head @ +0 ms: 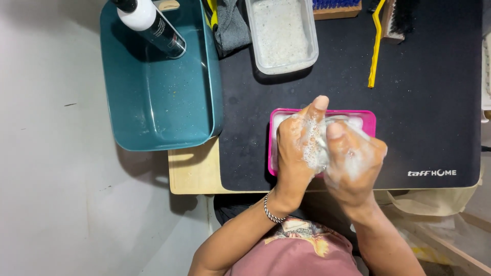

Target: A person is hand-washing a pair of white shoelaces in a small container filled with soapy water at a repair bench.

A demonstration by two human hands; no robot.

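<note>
- My left hand (pixel 296 148) is curled, fingers bent and thumb pointing away from me, covered in white foam; it presses against my right hand, and a silver bracelet (pixel 272 210) sits on that wrist.
- My right hand (pixel 353 156) is also half-closed and lathered, thumb up, fingers folded toward the left one; whether anything is gripped between the two hands I cannot tell, since foam hides it.
- Both hands hover right over a pink rectangular tray (pixel 368 118) with a pale, soapy inside, lying on the near part of a black mat (pixel 434 102).
- The mat has a small white printed mark in its near right corner and lies on a light wooden board (pixel 192 171).
- To the left, a deep teal plastic tub (pixel 153 102) holds a dark bottle (pixel 153 24) with a white upper part and a black cap, lying tilted, its label too small to read.
- At the far edge stands a clear rectangular container (pixel 281 33) of whitish, grainy liquid, beside a grey cloth (pixel 230 25).
- A yellow-handled brush (pixel 377 43) lies far right on the mat.
</note>
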